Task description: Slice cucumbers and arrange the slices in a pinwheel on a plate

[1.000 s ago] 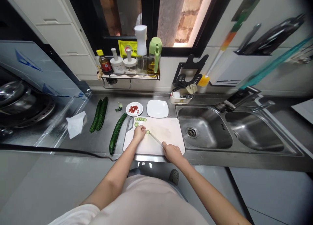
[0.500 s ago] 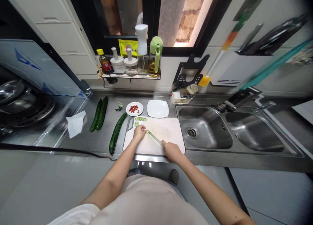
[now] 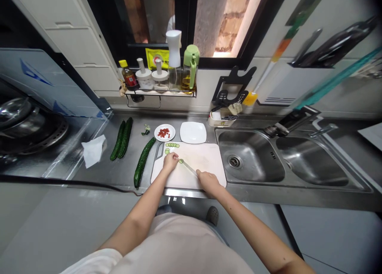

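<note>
My right hand (image 3: pixel 208 182) is wrapped round the handle of a knife (image 3: pixel 190 169), whose blade points up and left over the white cutting board (image 3: pixel 205 158). At the blade's tip is a cucumber slice (image 3: pixel 180 161). My left hand (image 3: pixel 170 162) is closed in a pinch right beside that slice; what its fingertips hold is too small to make out. Behind it, a row of cucumber slices (image 3: pixel 172 145) lies along the board's far left edge, with more slices (image 3: pixel 167 151) just in front. A whole cucumber (image 3: pixel 143 162) rests left of the board.
Behind the board stand a plate of red pieces (image 3: pixel 164 133) and a white square plate (image 3: pixel 192 132). Two more cucumbers (image 3: pixel 121 138) and a white tissue (image 3: pixel 93 150) lie to the left. At the right is a double sink (image 3: pixel 253 154); a condiment rack (image 3: pixel 161 93) hangs on the wall.
</note>
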Action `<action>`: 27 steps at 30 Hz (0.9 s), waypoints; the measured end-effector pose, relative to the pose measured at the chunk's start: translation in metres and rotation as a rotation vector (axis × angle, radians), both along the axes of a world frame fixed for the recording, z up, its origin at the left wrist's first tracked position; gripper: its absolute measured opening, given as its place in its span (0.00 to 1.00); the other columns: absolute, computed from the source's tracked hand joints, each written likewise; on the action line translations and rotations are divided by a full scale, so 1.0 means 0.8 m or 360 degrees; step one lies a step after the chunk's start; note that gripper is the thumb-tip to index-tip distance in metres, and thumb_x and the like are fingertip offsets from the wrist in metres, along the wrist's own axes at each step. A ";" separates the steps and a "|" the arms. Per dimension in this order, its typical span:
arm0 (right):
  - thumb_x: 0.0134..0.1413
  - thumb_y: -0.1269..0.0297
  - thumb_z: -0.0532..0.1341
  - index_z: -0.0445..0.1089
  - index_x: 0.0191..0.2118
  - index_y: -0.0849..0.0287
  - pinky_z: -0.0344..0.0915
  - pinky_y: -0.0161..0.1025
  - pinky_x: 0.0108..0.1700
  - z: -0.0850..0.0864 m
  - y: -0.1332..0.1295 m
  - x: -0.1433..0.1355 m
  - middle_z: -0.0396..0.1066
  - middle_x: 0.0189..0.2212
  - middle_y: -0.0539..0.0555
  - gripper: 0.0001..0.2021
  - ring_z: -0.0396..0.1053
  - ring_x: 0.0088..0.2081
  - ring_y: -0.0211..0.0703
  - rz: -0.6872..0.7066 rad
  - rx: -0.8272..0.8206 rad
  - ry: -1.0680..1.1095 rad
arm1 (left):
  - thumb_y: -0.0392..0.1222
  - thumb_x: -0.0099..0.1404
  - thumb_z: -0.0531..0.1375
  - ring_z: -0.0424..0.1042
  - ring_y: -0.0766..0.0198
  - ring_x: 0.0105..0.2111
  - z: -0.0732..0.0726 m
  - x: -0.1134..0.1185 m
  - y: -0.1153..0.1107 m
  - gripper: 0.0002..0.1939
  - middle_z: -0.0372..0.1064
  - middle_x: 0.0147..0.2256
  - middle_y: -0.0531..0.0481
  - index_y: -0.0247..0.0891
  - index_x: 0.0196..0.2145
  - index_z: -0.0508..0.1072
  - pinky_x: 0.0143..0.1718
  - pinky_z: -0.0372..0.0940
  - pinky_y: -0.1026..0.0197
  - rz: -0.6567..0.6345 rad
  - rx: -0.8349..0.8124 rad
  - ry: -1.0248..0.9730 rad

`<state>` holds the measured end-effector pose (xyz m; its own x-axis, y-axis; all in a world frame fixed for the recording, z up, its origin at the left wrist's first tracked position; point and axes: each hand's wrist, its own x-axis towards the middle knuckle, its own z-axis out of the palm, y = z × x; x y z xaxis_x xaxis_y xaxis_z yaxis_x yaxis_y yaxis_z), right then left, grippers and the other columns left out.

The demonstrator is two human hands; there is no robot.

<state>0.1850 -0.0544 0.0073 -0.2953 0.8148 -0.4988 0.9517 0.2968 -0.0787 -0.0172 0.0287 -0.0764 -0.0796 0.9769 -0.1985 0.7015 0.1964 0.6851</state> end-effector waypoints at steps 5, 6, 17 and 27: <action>0.60 0.74 0.47 0.61 0.51 0.60 0.61 0.39 0.41 0.000 -0.001 0.001 0.74 0.39 0.62 0.15 0.72 0.44 0.48 -0.0003 -0.0003 -0.0003 | 0.33 0.54 0.62 0.69 0.67 0.30 0.001 0.000 0.001 0.06 0.70 0.28 0.53 0.37 0.32 0.74 0.33 0.59 0.67 0.0005 -0.0009 -0.0005; 0.60 0.74 0.47 0.61 0.51 0.60 0.61 0.38 0.41 0.000 -0.001 0.001 0.74 0.39 0.62 0.15 0.72 0.44 0.48 -0.0007 -0.0009 -0.0005 | 0.33 0.54 0.62 0.69 0.66 0.30 0.001 0.000 0.001 0.06 0.70 0.28 0.53 0.37 0.32 0.75 0.33 0.59 0.66 0.0005 -0.0014 0.0002; 0.60 0.74 0.47 0.62 0.51 0.61 0.61 0.38 0.41 0.003 0.003 -0.004 0.74 0.39 0.63 0.16 0.72 0.44 0.48 -0.0024 -0.0038 -0.0012 | 0.32 0.55 0.62 0.70 0.66 0.31 0.002 0.000 0.001 0.07 0.71 0.28 0.52 0.37 0.33 0.75 0.34 0.60 0.66 -0.0018 -0.0017 0.0025; 0.60 0.73 0.47 0.62 0.51 0.61 0.62 0.39 0.42 0.004 0.002 -0.004 0.73 0.39 0.63 0.15 0.71 0.45 0.47 -0.0025 -0.0040 -0.0026 | 0.32 0.55 0.63 0.69 0.67 0.31 0.002 0.001 0.001 0.07 0.70 0.28 0.53 0.37 0.33 0.75 0.33 0.59 0.67 -0.0010 -0.0029 0.0024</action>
